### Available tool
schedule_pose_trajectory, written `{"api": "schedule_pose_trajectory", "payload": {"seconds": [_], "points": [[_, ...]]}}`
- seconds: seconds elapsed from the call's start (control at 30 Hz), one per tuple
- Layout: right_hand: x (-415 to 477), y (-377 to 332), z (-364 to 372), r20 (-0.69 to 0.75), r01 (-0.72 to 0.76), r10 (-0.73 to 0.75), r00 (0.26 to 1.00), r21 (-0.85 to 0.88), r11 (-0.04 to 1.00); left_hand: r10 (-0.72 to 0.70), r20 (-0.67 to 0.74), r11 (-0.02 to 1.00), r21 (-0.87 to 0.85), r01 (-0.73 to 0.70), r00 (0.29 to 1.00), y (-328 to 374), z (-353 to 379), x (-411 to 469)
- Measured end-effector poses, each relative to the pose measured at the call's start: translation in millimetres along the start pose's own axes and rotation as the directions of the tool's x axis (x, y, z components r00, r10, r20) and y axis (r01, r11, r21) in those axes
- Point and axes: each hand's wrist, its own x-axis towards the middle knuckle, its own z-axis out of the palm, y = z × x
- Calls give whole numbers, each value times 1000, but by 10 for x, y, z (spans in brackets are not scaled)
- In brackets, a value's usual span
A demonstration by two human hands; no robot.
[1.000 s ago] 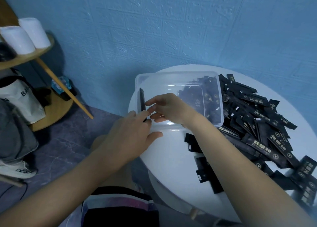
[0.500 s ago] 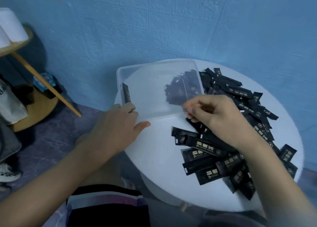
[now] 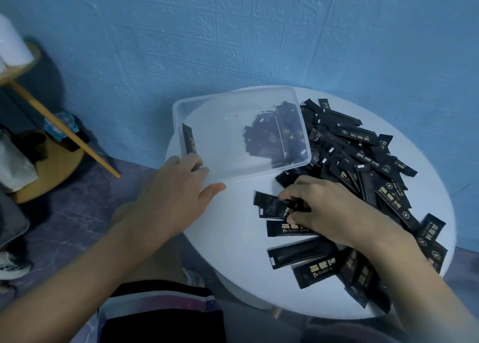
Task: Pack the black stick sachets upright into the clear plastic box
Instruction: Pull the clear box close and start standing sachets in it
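Now, left fingers (image 3: 192, 162) pinch upright sachet (image 3: 188, 141), right fingers (image 3: 294, 194) grip loose sachet (image 3: 272, 208), pile (image 3: 363, 156) beside

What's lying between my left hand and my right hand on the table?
Head view: bare tabletop between left hand and right hand, up to the ends of the sachets the right hand grips.

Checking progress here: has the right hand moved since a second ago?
Yes. The right hand has left the near rim of the clear plastic box and now grips loose black stick sachets on the white table, nearer the person.
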Motion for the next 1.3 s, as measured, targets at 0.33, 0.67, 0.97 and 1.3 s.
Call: {"api": "schedule_pose_trajectory", "payload": {"seconds": [0.33, 0.67, 0.97, 1.3], "points": [[249, -88, -2, 34, 43, -43, 999, -26, 999, 4, -41, 1000, 7, -4, 999, 3, -11, -14], [274, -154, -2, -119, 108, -103, 988, 29, 994, 8, -49, 1000, -17, -9, 999, -31, 5, 23], [310, -178, -61, -289, 196, -107, 951, 300, 934, -7, -70, 1000, -30, 5, 998, -50, 27, 50], [638, -534, -301, -606, 430, 87, 791, 650, 627, 7, -63, 1000, 3, -7, 998, 34, 35, 15]]}}
